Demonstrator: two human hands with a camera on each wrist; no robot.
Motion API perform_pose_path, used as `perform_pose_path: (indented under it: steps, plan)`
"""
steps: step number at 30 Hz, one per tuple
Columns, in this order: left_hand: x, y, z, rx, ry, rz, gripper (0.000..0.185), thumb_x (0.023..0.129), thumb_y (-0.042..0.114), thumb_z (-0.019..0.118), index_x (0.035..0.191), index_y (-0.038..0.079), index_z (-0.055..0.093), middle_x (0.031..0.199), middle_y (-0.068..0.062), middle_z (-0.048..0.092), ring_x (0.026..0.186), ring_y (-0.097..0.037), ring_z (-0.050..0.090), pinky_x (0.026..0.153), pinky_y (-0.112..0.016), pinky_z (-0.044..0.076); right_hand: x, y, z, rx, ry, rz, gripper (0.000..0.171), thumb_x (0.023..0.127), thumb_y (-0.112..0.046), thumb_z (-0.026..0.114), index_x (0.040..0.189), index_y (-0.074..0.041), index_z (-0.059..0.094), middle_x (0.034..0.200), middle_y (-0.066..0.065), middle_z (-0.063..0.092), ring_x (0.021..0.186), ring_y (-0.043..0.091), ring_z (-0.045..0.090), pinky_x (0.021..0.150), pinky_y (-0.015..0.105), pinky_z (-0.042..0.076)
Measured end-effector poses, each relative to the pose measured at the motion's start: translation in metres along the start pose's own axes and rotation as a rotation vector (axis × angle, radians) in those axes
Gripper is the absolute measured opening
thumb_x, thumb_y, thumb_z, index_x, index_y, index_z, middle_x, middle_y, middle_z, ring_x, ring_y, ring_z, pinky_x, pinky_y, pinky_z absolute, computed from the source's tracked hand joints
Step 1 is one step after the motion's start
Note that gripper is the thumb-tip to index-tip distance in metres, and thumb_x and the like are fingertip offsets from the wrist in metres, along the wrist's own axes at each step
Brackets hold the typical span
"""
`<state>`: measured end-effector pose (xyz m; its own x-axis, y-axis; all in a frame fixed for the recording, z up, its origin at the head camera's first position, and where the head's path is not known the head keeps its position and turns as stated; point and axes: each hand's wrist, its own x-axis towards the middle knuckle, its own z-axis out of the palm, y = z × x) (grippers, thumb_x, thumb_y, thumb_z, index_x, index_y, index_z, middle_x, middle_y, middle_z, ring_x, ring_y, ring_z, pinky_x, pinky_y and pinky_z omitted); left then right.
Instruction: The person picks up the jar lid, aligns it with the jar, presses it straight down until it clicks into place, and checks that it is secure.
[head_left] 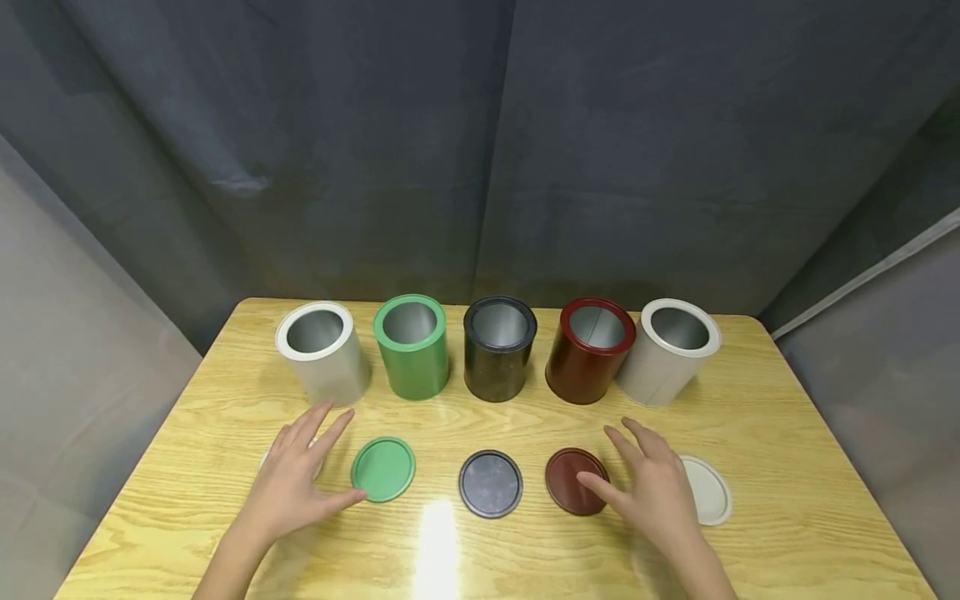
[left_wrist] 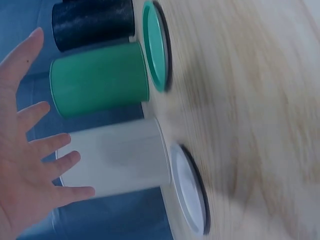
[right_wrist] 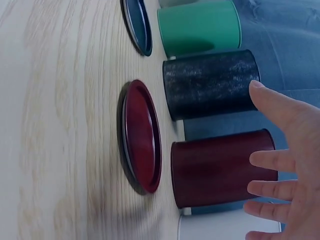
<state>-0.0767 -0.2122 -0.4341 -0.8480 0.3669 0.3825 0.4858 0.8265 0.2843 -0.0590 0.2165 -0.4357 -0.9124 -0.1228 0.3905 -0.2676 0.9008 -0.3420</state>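
Note:
My left hand (head_left: 294, 482) hovers with spread fingers above a white lid, which it mostly hides in the head view; the left wrist view shows that white lid (left_wrist: 188, 190) on the table. Just right of the hand lies a green lid (head_left: 383, 469). My right hand (head_left: 651, 487), fingers apart and holding nothing, is over the table between the dark red lid (head_left: 573, 477) and a second white lid (head_left: 707, 492). Its thumb overlaps the red lid in the head view, while the right wrist view shows them apart. A black lid (head_left: 491, 484) lies between the hands.
Behind the lids stand open cans in a row: white (head_left: 333, 367), green (head_left: 417, 367), black (head_left: 495, 367), dark red (head_left: 581, 371) and another white can (head_left: 652, 371). The red can and right white can stand close together. Dark cloth (head_left: 480, 150) hangs behind the wooden table (head_left: 787, 467).

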Motion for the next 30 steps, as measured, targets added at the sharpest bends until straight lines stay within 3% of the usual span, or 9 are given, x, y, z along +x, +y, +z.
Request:
perform_pose_path:
  steps: [16, 22, 30]
  plan:
    - [-0.012, -0.023, -0.015, -0.031, 0.024, -0.031, 0.096, 0.053, 0.046, 0.083, 0.134, 0.012, 0.045, 0.133, -0.017, 0.041, 0.119, -0.039, 0.037, 0.091, -0.056, 0.029, 0.014, -0.023, 0.02, 0.08, -0.045, -0.048, 0.066, 0.065, -0.044, 0.078, 0.117, -0.007, 0.062, 0.121, 0.021, 0.052, 0.109, 0.039, 0.05, 0.083, 0.053, 0.041]
    - [-0.018, -0.033, -0.017, -0.049, 0.008, -0.064, 0.096, 0.054, 0.046, 0.082, 0.137, 0.018, 0.042, 0.134, -0.017, 0.04, 0.118, -0.039, 0.037, 0.09, -0.057, 0.029, 0.018, -0.03, 0.029, 0.096, -0.036, -0.091, 0.067, 0.063, -0.042, 0.079, 0.116, -0.006, 0.062, 0.119, 0.021, 0.054, 0.107, 0.038, 0.051, 0.08, 0.053, 0.043]
    - [-0.021, -0.042, -0.017, -0.06, 0.006, -0.071, 0.096, 0.055, 0.044, 0.083, 0.137, 0.015, 0.042, 0.133, -0.019, 0.041, 0.116, -0.042, 0.039, 0.086, -0.059, 0.031, 0.023, -0.042, 0.042, 0.125, -0.07, -0.11, 0.068, 0.065, -0.046, 0.077, 0.119, -0.008, 0.061, 0.12, 0.018, 0.054, 0.106, 0.034, 0.052, 0.08, 0.049, 0.045]
